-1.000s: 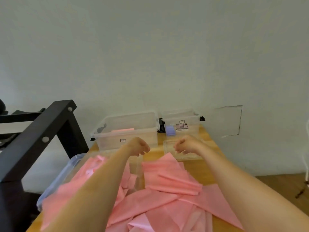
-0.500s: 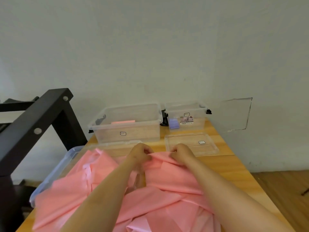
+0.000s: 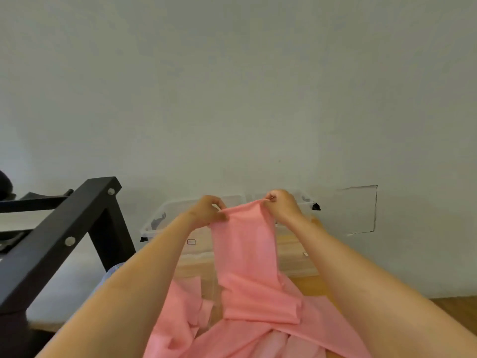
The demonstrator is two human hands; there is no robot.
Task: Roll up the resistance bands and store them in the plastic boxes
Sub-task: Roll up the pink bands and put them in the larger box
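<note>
Left grip (image 3: 209,211), fingers curled and thumb pressed in, pinches the upper left corner of the pink resistance band (image 3: 245,254). Right grip (image 3: 284,206) pinches the upper right corner the same way, so the band's top edge runs between them, lifted above the table (image 3: 304,282). From there the band hangs as a wide sheet. Its lower end folds into the pile of pink bands (image 3: 180,319) beneath it. Where one band stops and the next starts cannot be made out, and the pile runs off the bottom edge.

Far left of the band stands a black frame (image 3: 64,239) with round bolt heads, cut off by the left edge. Nearer the band's left, a bluish box rim (image 3: 112,270) shows only as a sliver under the left forearm. Behind the band's upper left, the large clear box (image 3: 154,223) is mostly covered by the left grip and forearm. Only one corner, a black clip and a small label show, and its inside is hidden. Behind the band's upper right, the small clear box (image 3: 307,200) is hidden but for a stretch of rim and a black clip. Right of the band and lower, a clear lid (image 3: 296,264) lies on the table, faint and blurred. Farther right of the band, a rectangular outline (image 3: 361,210) marks the wall.
</note>
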